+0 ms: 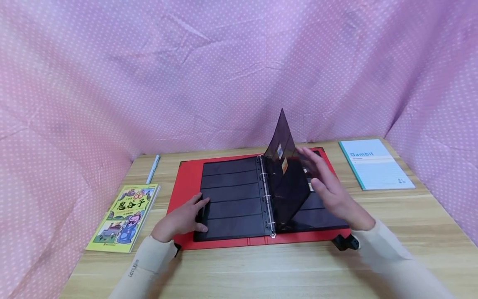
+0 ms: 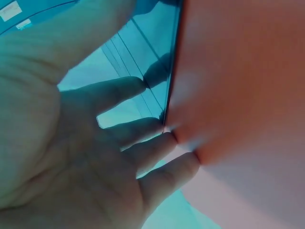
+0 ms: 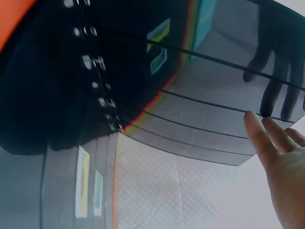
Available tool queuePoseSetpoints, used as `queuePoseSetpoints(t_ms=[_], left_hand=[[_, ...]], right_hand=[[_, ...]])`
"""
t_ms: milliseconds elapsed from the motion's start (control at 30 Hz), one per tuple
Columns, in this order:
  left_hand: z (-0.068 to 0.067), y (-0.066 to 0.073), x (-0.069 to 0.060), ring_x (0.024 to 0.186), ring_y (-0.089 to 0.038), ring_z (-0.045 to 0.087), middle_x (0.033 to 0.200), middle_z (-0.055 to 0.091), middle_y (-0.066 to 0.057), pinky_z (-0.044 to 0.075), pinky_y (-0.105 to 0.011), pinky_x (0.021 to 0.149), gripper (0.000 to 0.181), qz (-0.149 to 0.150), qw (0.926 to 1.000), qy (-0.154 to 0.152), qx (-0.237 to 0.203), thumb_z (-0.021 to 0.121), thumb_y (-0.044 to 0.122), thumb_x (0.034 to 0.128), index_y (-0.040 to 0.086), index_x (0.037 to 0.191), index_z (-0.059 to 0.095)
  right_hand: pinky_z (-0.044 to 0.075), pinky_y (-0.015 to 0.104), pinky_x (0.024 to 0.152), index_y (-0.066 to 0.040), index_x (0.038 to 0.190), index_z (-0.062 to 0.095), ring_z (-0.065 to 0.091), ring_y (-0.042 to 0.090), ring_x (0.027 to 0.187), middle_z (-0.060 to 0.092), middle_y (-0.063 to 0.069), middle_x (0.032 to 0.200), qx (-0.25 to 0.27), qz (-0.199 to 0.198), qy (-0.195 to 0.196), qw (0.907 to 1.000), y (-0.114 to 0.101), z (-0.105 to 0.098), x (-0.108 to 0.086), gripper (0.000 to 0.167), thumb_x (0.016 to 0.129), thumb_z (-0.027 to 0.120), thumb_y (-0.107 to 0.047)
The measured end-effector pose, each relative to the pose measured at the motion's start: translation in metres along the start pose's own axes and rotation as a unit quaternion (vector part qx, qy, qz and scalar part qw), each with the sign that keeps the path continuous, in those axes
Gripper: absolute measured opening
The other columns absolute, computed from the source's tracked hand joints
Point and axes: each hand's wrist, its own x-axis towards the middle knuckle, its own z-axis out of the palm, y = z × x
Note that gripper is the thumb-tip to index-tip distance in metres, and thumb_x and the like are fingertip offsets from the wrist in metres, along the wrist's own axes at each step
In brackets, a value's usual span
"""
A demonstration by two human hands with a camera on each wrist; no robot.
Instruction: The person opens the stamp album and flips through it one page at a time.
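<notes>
A red ring binder [image 1: 190, 172] with black pocket pages lies spread on the table. My left hand [image 1: 181, 219] rests at its left side, fingers spread over the edge of the left page [image 1: 231, 195] and the red cover. In the left wrist view those fingertips touch the cover. One black page [image 1: 285, 199] stands up from the metal rings [image 1: 266, 195], carrying an orange stamp [image 1: 285, 165] and a bluish stamp [image 1: 280, 151]. My right hand [image 1: 332, 195] is beside it with fingers extended. In the right wrist view its fingertips [image 3: 252, 121] meet or nearly meet the page.
To the left lie a yellow comic-style book [image 1: 125, 218] and a light blue pen [image 1: 153, 168]. A pale blue notebook [image 1: 377, 164] lies at the back right. A pink dotted cloth [image 1: 224, 74] hangs behind the wooden table [image 1: 239, 270].
</notes>
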Motion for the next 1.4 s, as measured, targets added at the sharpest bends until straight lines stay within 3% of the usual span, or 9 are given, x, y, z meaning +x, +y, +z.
queuePoseSetpoints(t_ms=[167, 267, 500, 667, 900, 1000, 1100, 1267, 1400], left_hand=[[-0.006, -0.002, -0.003, 0.134, -0.037, 0.027, 0.151, 0.026, -0.014, 0.045, -0.050, 0.092, 0.075, 0.004, 0.9991, 0.032, -0.029, 0.076, 0.036, 0.0796, 0.012, 0.143, 0.043], [-0.013, -0.003, -0.006, 0.134, -0.038, 0.028, 0.150, 0.027, -0.016, 0.043, -0.053, 0.093, 0.070, 0.016, 0.9970, 0.063, -0.042, 0.072, 0.036, 0.0833, 0.011, 0.142, 0.044], [-0.033, -0.003, -0.015, 0.134, -0.041, 0.025, 0.150, 0.027, -0.018, 0.038, -0.058, 0.095, 0.067, 0.040, 0.9903, 0.124, -0.049, 0.067, 0.034, 0.0880, 0.008, 0.144, 0.040], [-0.043, -0.003, -0.018, 0.135, -0.040, 0.025, 0.150, 0.027, -0.017, 0.034, -0.058, 0.099, 0.064, 0.060, 0.9846, 0.152, -0.064, 0.059, 0.039, 0.0926, 0.008, 0.144, 0.038], [-0.050, -0.001, -0.014, 0.136, -0.036, 0.025, 0.150, 0.026, -0.015, 0.028, -0.056, 0.104, 0.064, 0.058, 0.9784, 0.173, -0.097, 0.039, 0.050, 0.0982, 0.012, 0.149, 0.030], [-0.047, 0.001, -0.010, 0.137, -0.037, 0.021, 0.152, 0.023, -0.016, 0.025, -0.059, 0.104, 0.065, 0.058, 0.9793, 0.164, -0.103, 0.037, 0.051, 0.0983, 0.015, 0.151, 0.024], [-0.037, 0.005, -0.004, 0.137, -0.043, 0.017, 0.153, 0.018, -0.018, 0.025, -0.065, 0.100, 0.071, 0.049, 0.9860, 0.130, -0.091, 0.042, 0.055, 0.0953, 0.019, 0.152, 0.020], [-0.006, 0.017, 0.009, 0.132, -0.052, 0.017, 0.152, 0.015, -0.026, 0.024, -0.071, 0.096, 0.083, -0.002, 0.9986, 0.051, -0.013, 0.053, 0.062, 0.0861, 0.022, 0.152, 0.022], [0.012, 0.026, 0.017, 0.131, -0.056, 0.015, 0.150, 0.014, -0.030, 0.025, -0.071, 0.095, 0.087, -0.041, 0.9981, 0.029, 0.035, 0.063, 0.058, 0.0814, 0.020, 0.151, 0.026]], right_hand=[[0.040, 0.032, 0.097, 0.000, 0.149, 0.014, 0.033, 0.035, 0.131, 0.022, 0.019, 0.151, -0.042, 0.048, -0.034, 0.9974, -0.015, 0.018, 0.006, 0.066, 0.092, 0.045, 0.008], [0.040, 0.039, 0.099, -0.002, 0.150, 0.015, 0.034, 0.035, 0.131, 0.023, 0.016, 0.152, -0.060, 0.077, -0.051, 0.9939, -0.019, 0.027, 0.007, 0.073, 0.087, 0.050, 0.012], [0.039, 0.045, 0.099, -0.019, 0.152, 0.016, 0.037, 0.028, 0.131, 0.027, 0.004, 0.152, -0.097, 0.121, -0.101, 0.9828, 0.015, 0.037, -0.005, 0.076, 0.092, 0.063, -0.014], [0.040, 0.046, 0.099, -0.030, 0.150, 0.023, 0.038, 0.022, 0.130, 0.029, -0.007, 0.149, -0.127, 0.177, -0.149, 0.9647, 0.026, 0.047, -0.010, 0.073, 0.089, 0.063, -0.041], [0.036, 0.041, 0.103, -0.026, 0.147, 0.034, 0.019, 0.012, 0.138, 0.018, -0.009, 0.154, -0.158, 0.182, -0.232, 0.9423, 0.035, 0.058, -0.013, 0.066, 0.090, 0.064, -0.038], [0.034, 0.044, 0.104, -0.023, 0.145, 0.039, 0.016, 0.018, 0.140, 0.020, -0.005, 0.155, -0.184, 0.177, -0.245, 0.9352, 0.037, 0.063, -0.013, 0.063, 0.089, 0.066, -0.033], [0.031, 0.052, 0.104, -0.019, 0.144, 0.042, 0.013, 0.026, 0.141, 0.023, 0.000, 0.154, -0.223, 0.173, -0.258, 0.9240, 0.035, 0.071, -0.012, 0.062, 0.089, 0.067, -0.031], [0.029, 0.063, 0.100, -0.014, 0.142, 0.045, 0.013, 0.032, 0.141, 0.027, 0.005, 0.153, -0.279, 0.179, -0.277, 0.9019, 0.031, 0.080, -0.009, 0.060, 0.089, 0.066, -0.033], [0.030, 0.056, 0.103, -0.012, 0.143, 0.043, 0.013, 0.031, 0.141, 0.025, 0.006, 0.153, -0.254, 0.182, -0.284, 0.9062, 0.032, 0.075, -0.008, 0.060, 0.090, 0.065, -0.031]])
